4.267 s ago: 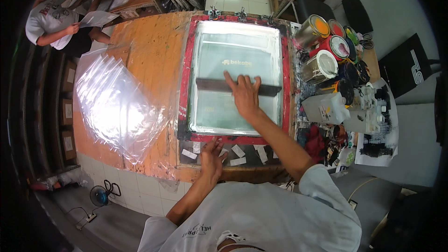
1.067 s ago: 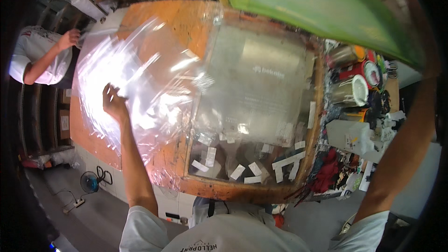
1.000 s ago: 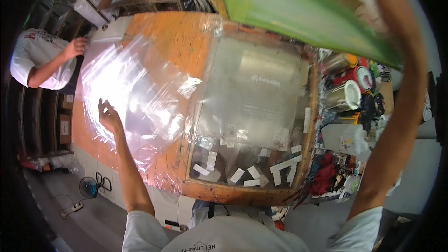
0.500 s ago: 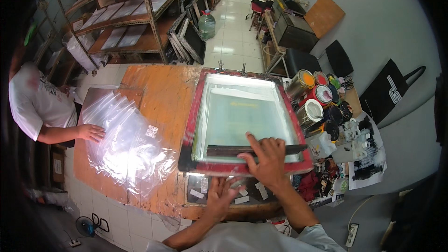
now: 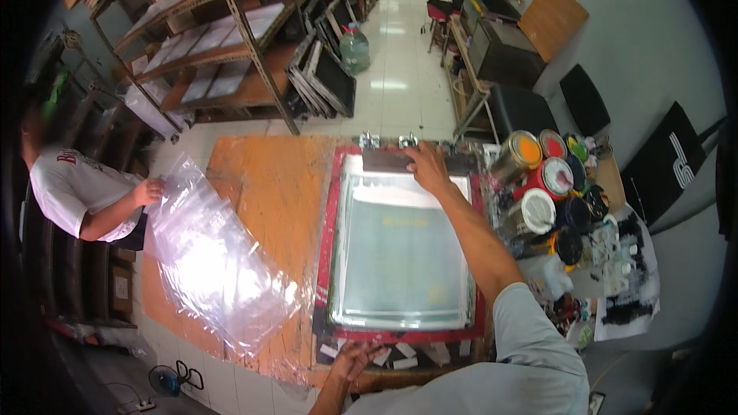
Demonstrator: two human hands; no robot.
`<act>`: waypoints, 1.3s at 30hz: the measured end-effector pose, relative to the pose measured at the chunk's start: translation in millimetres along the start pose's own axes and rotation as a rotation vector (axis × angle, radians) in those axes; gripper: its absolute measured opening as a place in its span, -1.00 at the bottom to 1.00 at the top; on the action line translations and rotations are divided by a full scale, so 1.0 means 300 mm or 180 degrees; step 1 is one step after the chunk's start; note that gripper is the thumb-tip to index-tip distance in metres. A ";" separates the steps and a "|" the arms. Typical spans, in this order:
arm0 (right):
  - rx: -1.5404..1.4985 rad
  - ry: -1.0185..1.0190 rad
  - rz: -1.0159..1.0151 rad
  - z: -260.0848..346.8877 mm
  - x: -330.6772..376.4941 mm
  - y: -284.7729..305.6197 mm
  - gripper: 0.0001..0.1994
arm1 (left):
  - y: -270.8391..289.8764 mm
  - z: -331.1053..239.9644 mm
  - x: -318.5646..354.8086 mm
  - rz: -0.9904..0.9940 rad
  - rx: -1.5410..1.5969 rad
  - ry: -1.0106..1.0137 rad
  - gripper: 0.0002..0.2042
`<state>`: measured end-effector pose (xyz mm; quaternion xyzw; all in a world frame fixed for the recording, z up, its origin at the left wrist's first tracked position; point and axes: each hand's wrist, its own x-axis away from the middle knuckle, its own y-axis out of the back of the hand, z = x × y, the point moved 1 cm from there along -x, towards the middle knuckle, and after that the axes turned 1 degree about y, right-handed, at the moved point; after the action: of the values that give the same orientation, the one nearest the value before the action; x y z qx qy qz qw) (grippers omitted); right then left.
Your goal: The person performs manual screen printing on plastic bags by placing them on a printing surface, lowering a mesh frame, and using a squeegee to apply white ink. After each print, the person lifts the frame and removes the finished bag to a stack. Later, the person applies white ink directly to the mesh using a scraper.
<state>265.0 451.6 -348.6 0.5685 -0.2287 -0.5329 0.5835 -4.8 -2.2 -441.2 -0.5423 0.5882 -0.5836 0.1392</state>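
Observation:
A screen-printing frame with a red rim (image 5: pixel 327 250) lies on the table in front of me, its mesh pale green. White ink (image 5: pixel 407 197) is spread in a band across the mesh's far end. At that end my right hand (image 5: pixel 429 169) grips a dark squeegee (image 5: pixel 384 160), which lies crosswise near the metal hinge clamps (image 5: pixel 369 141). By the frame's near edge is my left hand (image 5: pixel 354 360), fingers loosely bent and apart, holding nothing. Pale strips (image 5: pixel 405 350) show on the dark base beside it.
Clear plastic bags (image 5: pixel 223 253) lie overlapped on the wooden table (image 5: pixel 261 177). At the left, a co-worker's hand (image 5: pixel 147 190) holds their far edge. Several ink cans (image 5: pixel 536 211) crowd the right side. Shelves (image 5: pixel 254 46) and leaning frames (image 5: pixel 327 81) stand beyond.
My right hand has carried the squeegee from the frame's near end to its far end. The frame's near edge, raised before, is lower. The co-worker's hand has moved from lying on the bags to their edge.

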 end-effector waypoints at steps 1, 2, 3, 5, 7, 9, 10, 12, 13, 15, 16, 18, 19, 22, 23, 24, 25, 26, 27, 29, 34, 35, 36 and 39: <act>-0.0103 -0.0060 0.0076 -0.024 -0.041 -0.023 -0.56 | 0.026 0.004 0.001 0.0112 -0.0048 -0.0005 -0.66; -0.0217 -0.0104 0.0159 -0.024 -0.055 -0.052 -0.54 | 0.053 0.009 0.008 0.0209 -0.0087 -0.0029 -0.67; -0.0342 -0.0126 0.0241 -0.005 -0.069 -0.079 -0.52 | 0.024 -0.012 0.031 0.0161 -0.0189 -0.0032 -0.68; 0.0292 0.0025 -0.0226 0.046 -0.073 -0.089 -0.44 | -0.052 -0.049 0.068 0.0018 -0.0372 0.0002 -0.68; 0.0578 -0.0284 -0.0162 -0.029 -0.052 -0.062 -0.35 | -0.093 -0.076 -0.004 0.0141 -0.0515 0.0136 -0.67; 0.0316 -0.0425 -0.0324 0.004 -0.018 -0.016 -0.29 | -0.099 -0.102 -0.016 0.0306 -0.0530 0.0173 -0.65; 0.0212 -0.0631 -0.0482 0.036 0.007 0.018 -0.26 | -0.095 -0.113 -0.021 0.0388 -0.0538 0.0242 -0.64; -0.0183 -0.0994 -0.0865 0.114 0.101 0.116 -0.24 | -0.057 -0.118 0.004 0.0467 -0.0503 0.0485 -0.63; -0.0455 -0.1088 -0.1136 0.152 0.154 0.202 -0.24 | -0.034 -0.108 0.019 0.0502 -0.0455 0.0595 -0.62; -0.0566 -0.1152 -0.1658 0.187 0.290 0.373 -0.35 | 0.003 -0.107 0.024 0.0496 -0.0474 0.0743 -0.59; -0.0457 -0.1134 -0.1776 0.167 0.366 0.479 -0.48 | -0.015 -0.111 0.004 0.0522 -0.0476 0.0805 -0.62; -0.0027 -0.1244 -0.1842 0.124 0.483 0.681 -0.71 | 0.027 -0.115 0.000 0.0664 -0.0501 0.0794 -0.62; 0.0371 -0.1422 -0.1788 0.080 0.526 0.767 -0.81 | 0.015 -0.110 -0.002 0.0665 -0.0508 0.0787 -0.62; 0.1236 -0.1798 -0.1385 -0.175 0.563 0.924 -0.91 | 0.011 -0.112 -0.006 0.0618 -0.0549 0.0729 -0.59; 0.1663 -0.1836 -0.1084 -0.295 0.567 0.938 -0.92 | 0.018 -0.106 -0.018 0.0783 -0.0437 0.0824 -0.58; 0.1685 -0.1843 -0.0943 -0.408 0.567 0.924 -0.86 | 0.021 -0.102 -0.023 0.0937 -0.0331 0.0820 -0.57; 0.1518 -0.2067 -0.0807 -0.487 0.537 0.880 -0.76 | 0.023 -0.113 -0.013 0.1049 -0.0266 0.0725 -0.57; 0.1680 -0.2020 -0.0208 -0.562 0.537 0.890 -0.69 | -0.003 -0.127 -0.021 0.1188 -0.0436 0.0790 -0.55; 0.1567 -0.2085 -0.0042 -0.620 0.557 0.891 -0.68 | -0.004 -0.137 -0.033 0.1085 -0.0480 0.0812 -0.56; 0.1485 -0.2438 0.0341 -0.665 0.536 0.870 -0.67 | 0.022 -0.138 -0.019 0.0790 -0.0492 0.0894 -0.59; 0.1530 -0.2229 0.0151 -0.811 0.556 0.728 -0.75 | 0.005 -0.119 -0.002 0.0680 -0.0419 0.0931 -0.56; 0.1468 -0.2208 0.0190 -0.807 0.552 0.722 -0.76 | 0.000 -0.107 0.007 0.0669 -0.0405 0.0932 -0.56; 0.1408 -0.2197 0.0226 -0.797 0.551 0.730 -0.77 | -0.005 -0.099 0.013 0.0672 -0.0384 0.0932 -0.55; 0.1441 -0.2017 0.0181 -0.806 0.531 0.734 -0.79 | 0.011 -0.099 0.015 0.0856 -0.0317 0.0821 -0.54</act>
<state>607.9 365.5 -263.1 0.4835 -0.5250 -0.6018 0.3583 -31.8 9.3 -433.6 -0.3857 0.6965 -0.5946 0.1124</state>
